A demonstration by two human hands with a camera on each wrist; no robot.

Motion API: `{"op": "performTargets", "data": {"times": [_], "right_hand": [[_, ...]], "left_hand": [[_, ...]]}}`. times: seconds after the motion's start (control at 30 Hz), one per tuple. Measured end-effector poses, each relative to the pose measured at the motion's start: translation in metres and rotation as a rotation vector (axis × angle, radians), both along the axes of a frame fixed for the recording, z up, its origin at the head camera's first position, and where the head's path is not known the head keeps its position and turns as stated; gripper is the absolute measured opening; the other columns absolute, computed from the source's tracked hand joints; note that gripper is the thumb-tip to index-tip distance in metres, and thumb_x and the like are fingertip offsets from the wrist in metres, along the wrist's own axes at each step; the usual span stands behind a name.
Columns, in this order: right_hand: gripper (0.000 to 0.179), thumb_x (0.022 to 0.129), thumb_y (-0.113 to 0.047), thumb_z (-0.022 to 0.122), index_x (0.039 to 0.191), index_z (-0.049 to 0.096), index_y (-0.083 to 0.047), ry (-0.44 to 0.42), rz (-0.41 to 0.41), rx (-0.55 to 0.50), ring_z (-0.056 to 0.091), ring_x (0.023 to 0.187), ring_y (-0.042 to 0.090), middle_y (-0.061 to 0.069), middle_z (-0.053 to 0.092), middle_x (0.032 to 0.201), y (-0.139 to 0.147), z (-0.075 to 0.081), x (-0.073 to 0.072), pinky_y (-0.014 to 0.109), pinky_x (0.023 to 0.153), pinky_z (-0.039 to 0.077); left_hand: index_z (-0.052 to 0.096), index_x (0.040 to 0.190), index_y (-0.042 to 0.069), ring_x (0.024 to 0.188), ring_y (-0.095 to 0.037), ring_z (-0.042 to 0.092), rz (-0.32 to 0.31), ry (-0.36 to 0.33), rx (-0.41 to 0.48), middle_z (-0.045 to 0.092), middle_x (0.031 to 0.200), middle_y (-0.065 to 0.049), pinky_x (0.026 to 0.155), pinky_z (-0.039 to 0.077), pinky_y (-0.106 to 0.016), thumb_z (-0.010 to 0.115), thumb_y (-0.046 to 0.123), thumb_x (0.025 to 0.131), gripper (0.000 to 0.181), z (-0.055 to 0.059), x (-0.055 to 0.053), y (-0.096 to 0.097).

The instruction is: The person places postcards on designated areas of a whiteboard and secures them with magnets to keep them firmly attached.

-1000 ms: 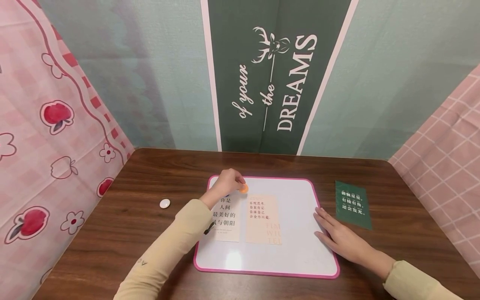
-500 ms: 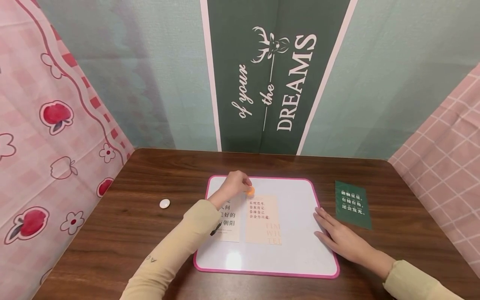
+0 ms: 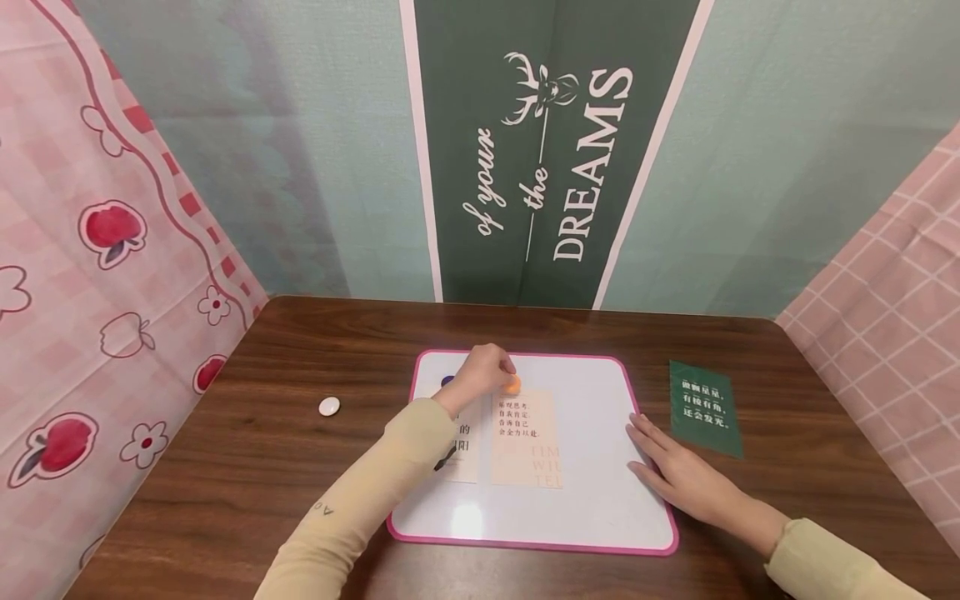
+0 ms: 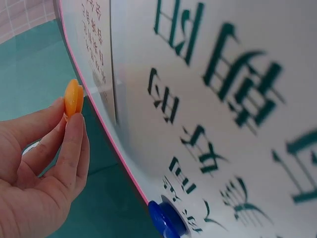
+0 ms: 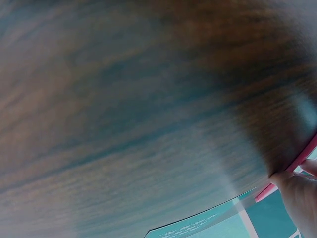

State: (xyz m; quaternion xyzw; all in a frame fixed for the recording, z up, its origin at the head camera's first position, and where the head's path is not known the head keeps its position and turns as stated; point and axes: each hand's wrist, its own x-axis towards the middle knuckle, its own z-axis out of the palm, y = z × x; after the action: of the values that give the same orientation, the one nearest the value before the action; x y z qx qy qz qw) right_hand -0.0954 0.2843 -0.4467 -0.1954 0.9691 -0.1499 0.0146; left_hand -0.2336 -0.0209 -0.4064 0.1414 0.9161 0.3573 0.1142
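My left hand (image 3: 483, 372) pinches an orange round magnet (image 4: 74, 98) between thumb and fingers. In the head view the orange magnet is over the top edge of a cream card (image 3: 525, 457); whether it touches the card I cannot tell. That card lies on a pink-rimmed whiteboard (image 3: 603, 500). Left of it is a white card (image 3: 461, 472) with dark characters, partly hidden by my left arm, with a blue magnet (image 4: 167, 218) at its top. My right hand (image 3: 686, 477) rests on the board's right edge with its fingers extended.
On the wooden table (image 3: 240, 475), a white round magnet (image 3: 329, 407) lies left of the board. A dark green card (image 3: 705, 408) with white characters lies to the right, beyond my right hand. Patterned cloths (image 3: 337, 167) hang around the table.
My left hand has moved a little to the right with the orange magnet, to the cream card's top edge. The blue magnet has come back into sight behind it. My right hand has stayed in place.
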Motion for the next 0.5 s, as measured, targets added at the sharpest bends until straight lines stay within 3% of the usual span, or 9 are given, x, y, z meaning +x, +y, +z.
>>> {"op": "performTargets", "data": {"times": [0.27,0.5], "right_hand": [[0.061,0.098,-0.031,0.066,0.146,0.05,0.004,0.0,0.001,0.0,0.048,0.138,0.047,0.027,0.043,0.156,0.0,0.001,0.0,0.055,0.104,0.047],[0.06,0.098,-0.03,0.066,0.145,0.05,0.004,0.009,0.004,0.001,0.05,0.138,0.046,0.027,0.043,0.155,0.0,0.001,0.0,0.055,0.104,0.048]], "left_hand": [[0.077,0.099,-0.001,0.09,-0.022,0.062,0.014,-0.027,-0.008,0.076,0.102,-0.014,0.086,0.058,-0.031,0.075,0.006,0.09,0.012,-0.005,-0.002,0.008],[0.076,0.097,-0.001,0.086,-0.02,0.062,0.003,-0.011,-0.01,0.076,0.097,-0.013,0.083,0.058,-0.029,0.075,0.004,0.088,0.01,-0.009,-0.004,0.014]]}}
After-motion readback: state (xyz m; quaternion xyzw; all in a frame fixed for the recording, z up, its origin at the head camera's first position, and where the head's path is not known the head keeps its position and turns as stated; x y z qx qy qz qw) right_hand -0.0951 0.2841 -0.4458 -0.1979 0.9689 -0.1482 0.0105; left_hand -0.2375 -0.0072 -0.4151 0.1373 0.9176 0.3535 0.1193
